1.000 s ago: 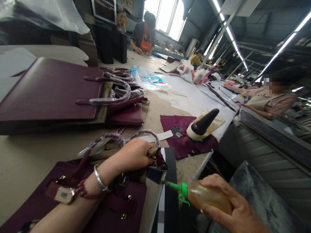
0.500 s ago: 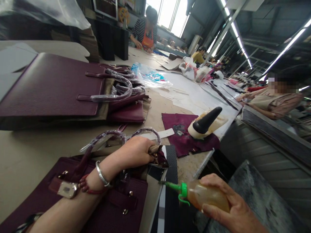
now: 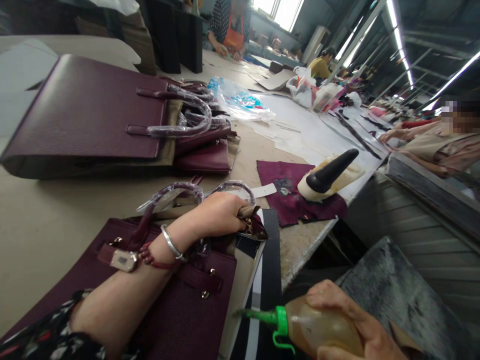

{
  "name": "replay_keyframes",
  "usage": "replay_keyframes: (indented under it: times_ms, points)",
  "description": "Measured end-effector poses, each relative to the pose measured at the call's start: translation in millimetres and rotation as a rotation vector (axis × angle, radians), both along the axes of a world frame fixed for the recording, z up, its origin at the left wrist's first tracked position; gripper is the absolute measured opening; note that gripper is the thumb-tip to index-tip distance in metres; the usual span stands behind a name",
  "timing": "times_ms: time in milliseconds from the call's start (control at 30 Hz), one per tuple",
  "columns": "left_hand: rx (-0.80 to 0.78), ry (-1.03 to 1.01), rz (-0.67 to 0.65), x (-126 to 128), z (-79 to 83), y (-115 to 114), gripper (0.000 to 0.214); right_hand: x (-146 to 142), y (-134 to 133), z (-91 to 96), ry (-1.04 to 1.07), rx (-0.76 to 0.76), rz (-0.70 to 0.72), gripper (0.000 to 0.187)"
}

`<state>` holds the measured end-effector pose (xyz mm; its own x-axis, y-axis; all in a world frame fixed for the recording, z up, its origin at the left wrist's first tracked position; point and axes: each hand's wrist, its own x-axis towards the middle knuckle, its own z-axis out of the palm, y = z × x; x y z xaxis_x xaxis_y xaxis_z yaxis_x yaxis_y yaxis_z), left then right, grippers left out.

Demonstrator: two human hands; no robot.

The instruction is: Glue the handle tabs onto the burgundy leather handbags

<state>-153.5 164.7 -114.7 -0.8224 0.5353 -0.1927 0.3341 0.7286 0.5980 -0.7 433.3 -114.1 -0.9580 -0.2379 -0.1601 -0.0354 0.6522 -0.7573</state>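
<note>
A dark burgundy handbag (image 3: 165,310) lies flat at the table's near edge, its handles (image 3: 168,189) wrapped in clear plastic. My left hand (image 3: 219,215) reaches across it, fingers closed on the tan lining and zipped edge (image 3: 252,225) at the bag's mouth. In my right hand (image 3: 356,315) is a squeeze bottle (image 3: 318,325) of amber liquid with a green nozzle (image 3: 262,316). The nozzle points left, its tip over the side edge of the bag, where pale and black layers (image 3: 258,285) show. I cannot tell whether the tip touches.
More burgundy bags (image 3: 101,110) lie stacked behind. Right of them, a burgundy leather scrap (image 3: 285,200) bears a cream holder with a black, cone-like piece (image 3: 333,170). Plastic bags (image 3: 240,100) sit farther back. One person (image 3: 442,142) works at right, another (image 3: 228,30) across the table.
The view has tipped downward, so the table appears higher. My right hand has brought the bottle nearer to me along the bag's edge. My left hand keeps its grip.
</note>
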Motion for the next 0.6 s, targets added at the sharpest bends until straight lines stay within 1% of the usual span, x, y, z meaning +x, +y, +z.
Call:
replay_keyframes:
  times_ms: [67, 100, 133, 167, 267, 333, 400, 533, 567, 600]
  points:
    - [-0.006, -0.002, -0.001, 0, -1.2, -1, 0.012, -2, 2, -2.5, 0.067, 0.058, -0.157, 0.029]
    - [-0.008, -0.001, 0.0, 0, -1.7, -1, 0.012, -3, 2, -3.0, 0.093, 0.079, -0.195, 0.028]
    - [-0.009, 0.001, 0.0, 0, -1.9, -1, 0.013, -4, 3, -3.0, 0.106, 0.095, -0.192, 0.028]
    - [-0.009, 0.003, -0.001, 0, -1.9, -1, 0.013, -4, 3, -2.3, 0.115, 0.097, -0.152, 0.028]
    - [-0.007, 0.014, -0.004, 0, -0.1, 0, 0.015, 0, 0, 2.1, 0.057, 0.034, 0.063, 0.031]
    - [-0.02, 0.012, -0.002, 1, 1.5, 0, 0.016, 4, -4, 4.5, -0.004, -0.025, 0.124, 0.031]
    - [-0.026, 0.016, -0.009, 1, 2.3, 0, 0.015, 6, -5, 3.9, -0.011, -0.04, 0.115, 0.03]
    - [-0.01, 0.037, -0.021, 0, 0.2, 0, 0.013, 1, 2, -3.8, 0.086, 0.089, -0.093, 0.03]
    - [-0.005, 0.037, -0.023, -1, -0.7, -1, 0.013, 1, 3, -5.2, 0.084, 0.106, -0.103, 0.03]
    - [-0.001, 0.035, -0.026, -1, -1.5, -1, 0.013, 0, 4, -5.8, 0.077, 0.096, -0.084, 0.03]
